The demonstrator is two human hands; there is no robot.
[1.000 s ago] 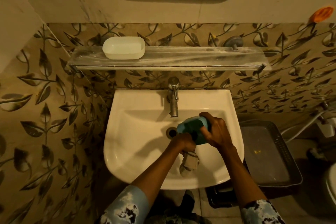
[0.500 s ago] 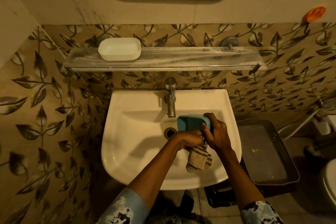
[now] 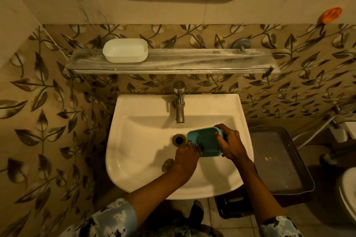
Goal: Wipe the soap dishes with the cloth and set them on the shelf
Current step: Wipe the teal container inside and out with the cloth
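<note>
Over the basin, my right hand [image 3: 231, 144] grips a teal soap dish [image 3: 207, 140] by its right end, tilted with its underside toward me. My left hand [image 3: 185, 158] presses against the dish's left end, fingers closed on the cloth [image 3: 167, 164]. The cloth is mostly hidden under that hand; only a bunched end shows beside the wrist. A white soap dish [image 3: 125, 50] stands upright at the left end of the glass shelf [image 3: 202, 61] above the tap.
The white sink [image 3: 134, 159] has a metal tap [image 3: 179, 106] at the back and a drain just left of the dish. A grey perforated tray [image 3: 300, 167] sits to the right of the sink, with a toilet's edge [image 3: 346, 194] beyond it. A mirror hangs above.
The teal dish has turned so its underside faces me. My left hand moved to its left end, and the cloth that hung below the hands is now tucked under that hand.
</note>
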